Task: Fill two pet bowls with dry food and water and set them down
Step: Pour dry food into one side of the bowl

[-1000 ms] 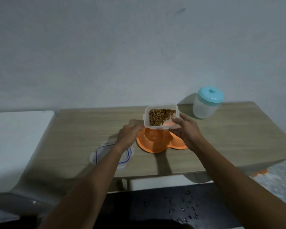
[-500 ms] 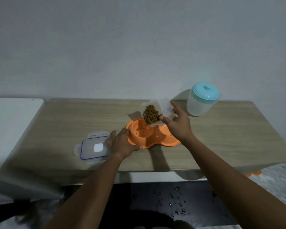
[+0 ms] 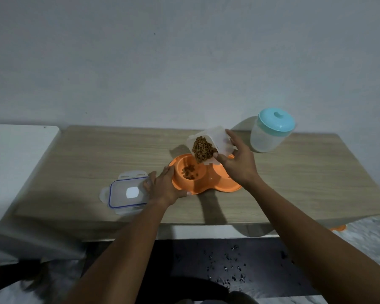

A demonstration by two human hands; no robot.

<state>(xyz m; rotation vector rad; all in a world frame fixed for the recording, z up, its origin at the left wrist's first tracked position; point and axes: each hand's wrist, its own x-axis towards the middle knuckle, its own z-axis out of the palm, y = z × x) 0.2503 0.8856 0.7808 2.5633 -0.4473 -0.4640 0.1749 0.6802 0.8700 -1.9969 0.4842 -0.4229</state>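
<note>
- pale wall behind a wooden table that carries everything in play.
- orange double pet bowl sits near the middle of the table; a little dry food already lies in its left well.
- right hand is wrapped around a clear food container, tipped mouth-down over that well, kibble piled at the lip.
- left hand rests curled against the bowl's left rim, steadying it.
- container lid lies flat just beside the left hand; a teal-lidded jug stands well apart at the back right.
- bowl looks like light, stiff, smooth plastic, likely to skid; best taken by its outer rim with both hands once water is in.
</note>
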